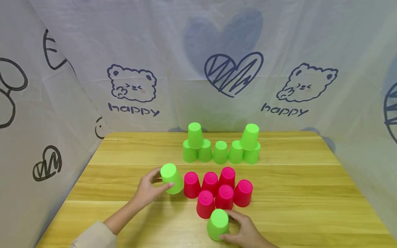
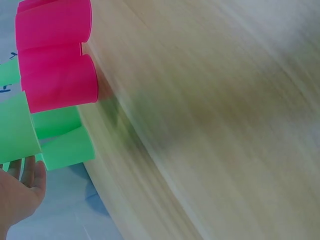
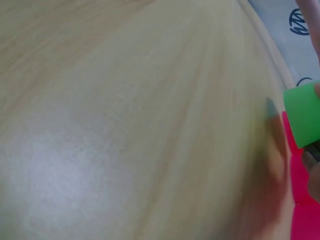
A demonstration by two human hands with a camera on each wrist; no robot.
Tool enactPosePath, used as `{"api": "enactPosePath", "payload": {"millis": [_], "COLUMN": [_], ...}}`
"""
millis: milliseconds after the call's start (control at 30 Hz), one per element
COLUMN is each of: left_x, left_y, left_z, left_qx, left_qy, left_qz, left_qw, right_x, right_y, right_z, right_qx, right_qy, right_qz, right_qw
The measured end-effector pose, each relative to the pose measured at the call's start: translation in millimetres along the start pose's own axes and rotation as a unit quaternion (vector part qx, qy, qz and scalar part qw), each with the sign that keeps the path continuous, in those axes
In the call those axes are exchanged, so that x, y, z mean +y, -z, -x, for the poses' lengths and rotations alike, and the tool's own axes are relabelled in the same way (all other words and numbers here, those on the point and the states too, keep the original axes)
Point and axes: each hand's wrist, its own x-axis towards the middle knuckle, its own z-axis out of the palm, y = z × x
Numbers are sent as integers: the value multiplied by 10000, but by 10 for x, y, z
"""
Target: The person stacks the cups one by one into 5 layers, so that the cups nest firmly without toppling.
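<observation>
My left hand [image 1: 148, 189] grips an upside-down green cup [image 1: 171, 177], fingers behind it and thumb in front. This cup leans slightly, just left of a group of red cups [image 1: 205, 203]. Near the front edge of the view, my right hand [image 1: 246, 230] holds a second green cup [image 1: 217, 224] from its right side. That cup is in front of the red ones, also mouth down; whether it touches the table cannot be told. The left wrist view catches the left hand [image 2: 22, 195] at a green cup's side. Fingers of the right hand [image 3: 314, 177] show at the right wrist view's edge.
At the back, a row of upside-down green cups [image 1: 220, 152] stands on the wooden table [image 1: 294, 193]. One green cup [image 1: 195, 135] sits atop the row's left end, another [image 1: 250, 136] atop its right end. A printed white cloth [image 1: 186, 103] hangs behind the table.
</observation>
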Motion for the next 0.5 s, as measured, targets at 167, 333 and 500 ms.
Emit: {"api": "enactPosePath", "payload": {"millis": [167, 333, 500], "left_x": [28, 63, 118], "left_y": [18, 28, -4], "left_z": [-30, -71, -115], "left_qx": [-50, -51, -64], "left_qy": [-34, -80, -84], "left_qz": [-66, -139, -126], "left_qw": [10000, 9999, 9999], "right_x": [-76, -155, -229], "right_y": [69, 144, 183], "right_z": [2, -17, -45], "right_qx": [29, 108, 171], "right_qy": [-29, 260, 852], "right_qz": [70, -23, -91], "right_qw": [10000, 9996, 9962]}}
